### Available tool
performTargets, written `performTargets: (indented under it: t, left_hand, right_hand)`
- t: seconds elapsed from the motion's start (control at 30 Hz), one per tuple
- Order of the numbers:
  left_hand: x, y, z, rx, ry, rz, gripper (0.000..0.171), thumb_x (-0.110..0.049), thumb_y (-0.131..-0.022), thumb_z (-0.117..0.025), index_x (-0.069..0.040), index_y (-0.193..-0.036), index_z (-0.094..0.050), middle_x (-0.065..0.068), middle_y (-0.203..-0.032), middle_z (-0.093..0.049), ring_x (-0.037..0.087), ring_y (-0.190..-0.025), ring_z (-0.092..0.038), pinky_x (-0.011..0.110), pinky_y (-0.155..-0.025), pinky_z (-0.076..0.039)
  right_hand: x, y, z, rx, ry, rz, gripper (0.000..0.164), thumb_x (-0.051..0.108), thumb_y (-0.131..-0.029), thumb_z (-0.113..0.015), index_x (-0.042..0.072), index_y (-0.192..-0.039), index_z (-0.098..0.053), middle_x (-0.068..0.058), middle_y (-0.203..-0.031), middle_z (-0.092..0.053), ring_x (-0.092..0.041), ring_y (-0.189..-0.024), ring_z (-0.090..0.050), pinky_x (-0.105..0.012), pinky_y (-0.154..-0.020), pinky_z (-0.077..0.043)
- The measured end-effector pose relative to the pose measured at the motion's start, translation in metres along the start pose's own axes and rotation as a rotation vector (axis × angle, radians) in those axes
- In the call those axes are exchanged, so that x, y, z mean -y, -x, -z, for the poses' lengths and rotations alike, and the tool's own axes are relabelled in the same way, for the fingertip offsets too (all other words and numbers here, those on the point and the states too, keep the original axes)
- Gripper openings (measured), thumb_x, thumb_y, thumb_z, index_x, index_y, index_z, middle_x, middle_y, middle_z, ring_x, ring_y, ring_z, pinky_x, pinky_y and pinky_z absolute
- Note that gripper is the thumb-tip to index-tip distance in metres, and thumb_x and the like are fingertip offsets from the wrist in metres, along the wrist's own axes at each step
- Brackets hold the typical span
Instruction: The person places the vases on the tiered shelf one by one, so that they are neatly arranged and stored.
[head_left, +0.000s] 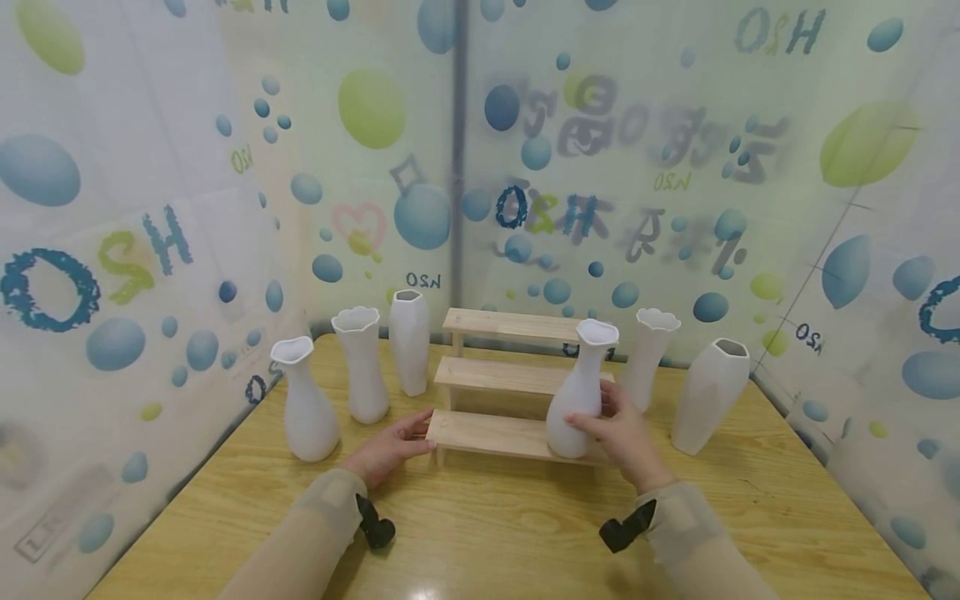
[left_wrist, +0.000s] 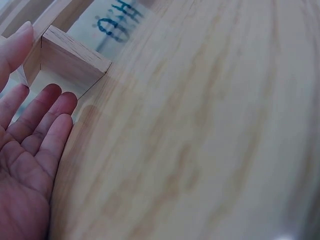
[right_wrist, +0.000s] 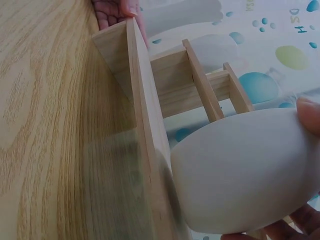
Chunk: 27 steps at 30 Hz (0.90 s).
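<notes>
Gripping a slightly tilted white vase [head_left: 573, 400] in the right hand [head_left: 626, 433], at the right part of the lowest shelf [head_left: 487, 432] of a wooden stand [head_left: 495, 375]; cannot tell whether touching the board. Holding the left hand [head_left: 386, 450] loosely spread at the shelf's left end. On the desk [head_left: 480, 525], three more vases [head_left: 367, 375] leftward, two others [head_left: 712, 396] rightward.

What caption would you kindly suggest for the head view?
Left hand at a wooden shelf, right hand gripping a white vase.

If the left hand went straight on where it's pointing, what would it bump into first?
Most likely the wooden stand, at the left end of its bottom step; the left hand is right beside it, though contact is unclear.
</notes>
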<state>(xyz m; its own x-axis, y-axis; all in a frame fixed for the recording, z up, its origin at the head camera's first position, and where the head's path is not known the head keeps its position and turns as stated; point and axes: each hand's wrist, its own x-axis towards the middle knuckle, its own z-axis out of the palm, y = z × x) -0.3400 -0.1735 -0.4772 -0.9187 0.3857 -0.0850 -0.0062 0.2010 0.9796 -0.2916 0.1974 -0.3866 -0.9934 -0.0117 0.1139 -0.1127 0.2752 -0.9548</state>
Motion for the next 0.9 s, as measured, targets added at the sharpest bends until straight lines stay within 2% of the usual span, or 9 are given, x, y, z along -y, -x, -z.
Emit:
performTargets:
  t: [0.5,0.9]
  left_hand:
    - [-0.002,0.002,-0.001,0.003,0.011,-0.005,0.076,-0.026,-0.090,-0.069,-0.010,-0.152,-0.028,0.017,-0.144,-0.042,0.032,-0.129,-0.041,0.055,-0.109,-0.025]
    - [-0.002,0.001,-0.001,0.006,0.013,0.007,0.077,-0.028,-0.089,-0.070,-0.011,-0.152,-0.028,0.017,-0.145,-0.040,0.032,-0.131,-0.039,0.055,-0.110,-0.024]
  right_hand:
    - [-0.004,-0.006,-0.012,0.016,-0.035,0.028,0.075,0.022,-0.080,-0.080,0.006,-0.140,-0.039,-0.018,-0.136,-0.047,-0.033,-0.124,-0.044,-0.052,-0.104,-0.036]
    - [-0.002,-0.006,-0.018,-0.005,-0.006,0.048,0.076,0.024,-0.079,-0.081,0.006,-0.140,-0.040,-0.019,-0.136,-0.048,-0.035,-0.123,-0.046,-0.053,-0.103,-0.037]
